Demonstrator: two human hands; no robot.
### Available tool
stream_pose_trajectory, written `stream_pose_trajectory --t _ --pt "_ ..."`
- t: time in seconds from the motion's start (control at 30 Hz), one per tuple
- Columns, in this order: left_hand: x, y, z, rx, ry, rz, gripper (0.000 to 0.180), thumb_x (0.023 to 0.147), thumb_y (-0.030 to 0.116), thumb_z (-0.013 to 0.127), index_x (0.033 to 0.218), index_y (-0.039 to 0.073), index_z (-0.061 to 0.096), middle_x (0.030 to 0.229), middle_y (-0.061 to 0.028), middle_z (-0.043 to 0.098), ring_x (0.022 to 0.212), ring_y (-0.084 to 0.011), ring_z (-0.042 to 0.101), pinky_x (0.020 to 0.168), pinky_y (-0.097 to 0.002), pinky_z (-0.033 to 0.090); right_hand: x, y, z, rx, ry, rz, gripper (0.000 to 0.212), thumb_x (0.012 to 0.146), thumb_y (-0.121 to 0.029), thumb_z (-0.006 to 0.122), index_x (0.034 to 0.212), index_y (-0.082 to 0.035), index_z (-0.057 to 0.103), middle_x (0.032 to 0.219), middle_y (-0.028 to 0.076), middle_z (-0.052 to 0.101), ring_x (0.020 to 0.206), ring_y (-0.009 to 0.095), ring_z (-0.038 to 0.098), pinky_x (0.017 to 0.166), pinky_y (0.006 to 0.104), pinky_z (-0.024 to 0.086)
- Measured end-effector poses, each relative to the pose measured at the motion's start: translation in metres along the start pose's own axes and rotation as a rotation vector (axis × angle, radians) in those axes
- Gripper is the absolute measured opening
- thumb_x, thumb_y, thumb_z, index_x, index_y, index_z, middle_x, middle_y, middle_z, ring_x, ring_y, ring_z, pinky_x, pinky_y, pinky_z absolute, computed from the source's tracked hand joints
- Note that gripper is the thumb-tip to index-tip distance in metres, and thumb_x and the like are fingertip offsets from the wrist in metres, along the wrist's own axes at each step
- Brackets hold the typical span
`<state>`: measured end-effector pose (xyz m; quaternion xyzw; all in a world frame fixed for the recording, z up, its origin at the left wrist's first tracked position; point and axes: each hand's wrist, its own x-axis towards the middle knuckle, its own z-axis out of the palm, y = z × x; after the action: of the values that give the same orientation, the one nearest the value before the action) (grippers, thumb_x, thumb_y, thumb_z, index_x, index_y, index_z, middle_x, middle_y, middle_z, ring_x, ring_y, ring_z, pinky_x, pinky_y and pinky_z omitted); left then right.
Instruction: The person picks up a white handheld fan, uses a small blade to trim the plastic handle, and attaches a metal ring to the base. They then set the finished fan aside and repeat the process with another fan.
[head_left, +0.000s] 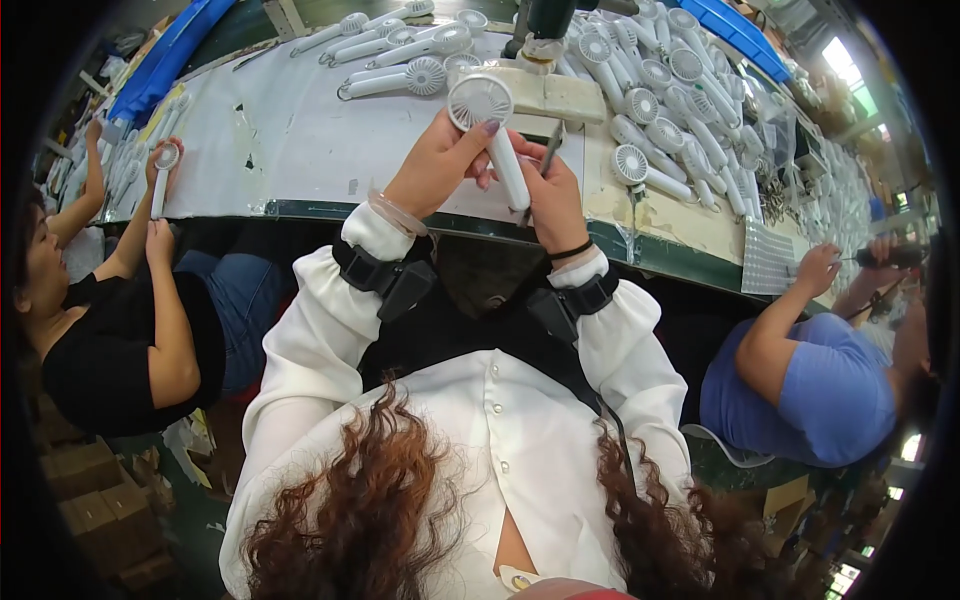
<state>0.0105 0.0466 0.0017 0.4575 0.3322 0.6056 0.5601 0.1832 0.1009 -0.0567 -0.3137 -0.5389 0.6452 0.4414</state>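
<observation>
A white handheld fan (pixel 508 168) is tilted over the bench's front edge, its round grille up and its handle pointing down to the right. My left hand (pixel 436 165) is closed around it just below the head, thumb across the front. My right hand (pixel 556 200) is closed beside the lower handle. A slim grey metal tool (pixel 552 150) sticks up from its fingers; its exact kind cannot be made out. Whether the right fingers also touch the handle is unclear. Just beyond the hands lies a pale block (pixel 570 97) at the foot of a dark green machine post (pixel 549 22).
Many white fans (pixel 686 64) are heaped at the right; several more (pixel 405 78) lie at the far left. Blue bins (pixel 170 55) stand behind. One co-worker (pixel 120 340) at the left holds a fan; another (pixel 810 390) at the right holds a dark tool (pixel 893 257) near a patterned sheet (pixel 768 258).
</observation>
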Motion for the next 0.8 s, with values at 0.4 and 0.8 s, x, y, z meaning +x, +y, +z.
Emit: stream_pose_trajectory --t 0.4,0.8 --pt "0.008 -0.027 -0.003 0.55 -0.042 0.127 0.036 0.102 0.017 0.055 0.127 -0.003 0.039 0.104 -0.0098 0.071 0.067 -0.0129 0.065 0.06 -0.0258 0.054 -0.007 -0.02 -0.039 -0.153 0.173 -0.002 0.025 0.104 -0.019 0.054 0.122 -0.004 0.061 0.1 0.005 0.068 0.08 0.009 0.065 0.06 0.0208 0.048" --pt "0.004 -0.025 -0.006 0.541 -0.1 0.076 0.041 0.105 0.026 0.05 0.136 0.001 0.041 0.106 -0.003 0.071 0.071 -0.0061 0.056 0.061 -0.0223 0.05 -0.009 -0.009 -0.051 -0.047 0.079 -0.069 0.024 0.103 -0.017 0.055 0.121 -0.003 0.06 0.091 0.001 0.065 0.064 0.003 0.051 0.051 0.0167 0.035"
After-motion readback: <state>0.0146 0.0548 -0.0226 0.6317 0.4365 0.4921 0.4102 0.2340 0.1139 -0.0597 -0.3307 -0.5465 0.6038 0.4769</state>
